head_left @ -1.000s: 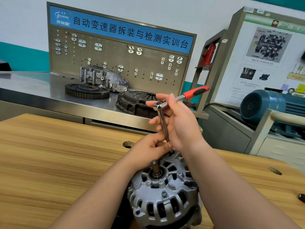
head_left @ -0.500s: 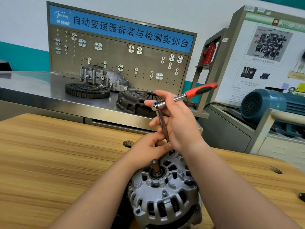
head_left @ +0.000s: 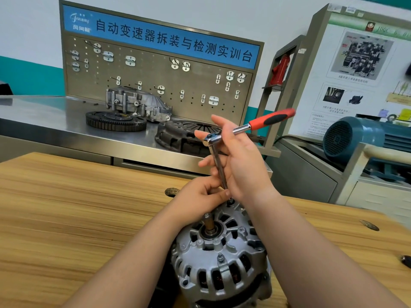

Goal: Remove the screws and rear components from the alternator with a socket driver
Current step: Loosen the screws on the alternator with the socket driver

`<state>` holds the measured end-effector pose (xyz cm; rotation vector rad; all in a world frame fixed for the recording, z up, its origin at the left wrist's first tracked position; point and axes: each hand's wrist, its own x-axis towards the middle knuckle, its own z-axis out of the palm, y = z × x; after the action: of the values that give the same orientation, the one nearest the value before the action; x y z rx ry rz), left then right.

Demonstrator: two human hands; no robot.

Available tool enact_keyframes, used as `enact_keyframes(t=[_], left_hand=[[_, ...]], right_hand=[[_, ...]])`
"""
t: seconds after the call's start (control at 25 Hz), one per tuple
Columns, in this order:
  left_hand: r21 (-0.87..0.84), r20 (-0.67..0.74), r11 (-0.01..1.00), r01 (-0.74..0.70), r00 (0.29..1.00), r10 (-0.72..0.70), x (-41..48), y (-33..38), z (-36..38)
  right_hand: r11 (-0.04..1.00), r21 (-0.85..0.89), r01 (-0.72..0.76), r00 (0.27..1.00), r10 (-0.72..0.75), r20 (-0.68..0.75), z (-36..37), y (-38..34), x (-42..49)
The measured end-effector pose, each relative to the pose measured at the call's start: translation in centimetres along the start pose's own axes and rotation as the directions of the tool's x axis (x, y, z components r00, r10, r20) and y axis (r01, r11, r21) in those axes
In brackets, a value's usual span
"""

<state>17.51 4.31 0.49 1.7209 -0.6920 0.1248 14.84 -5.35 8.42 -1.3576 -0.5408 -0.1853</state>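
On the far steel table (head_left: 44,116), a ring gear (head_left: 115,121) and a clutch cover (head_left: 178,136) lie before a pegboard (head_left: 155,85). Both forearms hide parts of the alternator (head_left: 222,258), which stands near on the wooden table (head_left: 66,207). The left hand (head_left: 198,196) pinches the lower shaft of the socket driver (head_left: 219,165) with curled fingers. The right hand (head_left: 242,165) has fingers nearly straight and apart, carrying its head.

Alternator (head_left: 222,258) on near table (head_left: 66,218), centre-right. Socket driver (head_left: 219,165) upright over alternator's far edge, handle pointing right. Left hand (head_left: 198,196) left of shaft, right hand (head_left: 240,165) right of it. Far bench (head_left: 44,116) carries ring gear (head_left: 115,121), housing (head_left: 138,102), clutch cover (head_left: 178,134) before pegboard (head_left: 155,85). Motor (head_left: 351,136) far right.
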Motion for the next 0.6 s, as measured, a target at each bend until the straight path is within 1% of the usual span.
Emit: enact_keyframes(t=[0.12, 0.16, 0.2, 0.24, 0.36, 0.44, 0.52, 0.6], left_hand=[[0.018, -0.015, 1.0, -0.015, 1.0, 0.015, 0.12, 0.04, 0.08], [0.019, -0.009, 1.0, -0.018, 1.0, 0.018, 0.18, 0.04, 0.1], [0.017, -0.005, 1.0, -0.016, 1.0, 0.017, 0.19, 0.09, 0.11], [0.022, -0.004, 1.0, -0.013, 1.0, 0.013, 0.16, 0.12, 0.07], [0.04, -0.008, 0.999, -0.002, 1.0, 0.003, 0.03, 0.08, 0.05], [0.016, -0.002, 1.0, 0.01, 1.0, -0.01, -0.11, 0.17, 0.11], [0.036, -0.008, 0.999, 0.019, 1.0, -0.019, -0.01, 0.06, 0.0], [0.072, -0.011, 0.997, 0.009, 1.0, -0.008, 0.18, 0.05, 0.02]], right_hand=[[0.96, -0.213, 0.181, 0.983, -0.177, 0.041, -0.04, 0.44, -0.28], [0.944, -0.25, 0.213, 0.977, -0.203, 0.067, 0.02, 0.43, -0.34], [0.947, -0.246, 0.208, 0.978, -0.194, 0.08, 0.09, 0.37, -0.34], [0.965, -0.203, 0.168, 0.985, -0.156, 0.075, 0.15, 0.27, -0.32], [1.0, -0.03, 0.005, 0.999, -0.004, 0.032, 0.05, -0.02, 0.04], [0.999, 0.004, -0.054, 0.998, 0.054, 0.028, -0.06, -0.07, 0.15], [1.0, -0.019, -0.014, 0.998, 0.015, 0.054, 0.02, 0.13, 0.1], [0.986, -0.135, 0.101, 0.993, -0.091, 0.073, -0.01, 0.34, -0.07]])
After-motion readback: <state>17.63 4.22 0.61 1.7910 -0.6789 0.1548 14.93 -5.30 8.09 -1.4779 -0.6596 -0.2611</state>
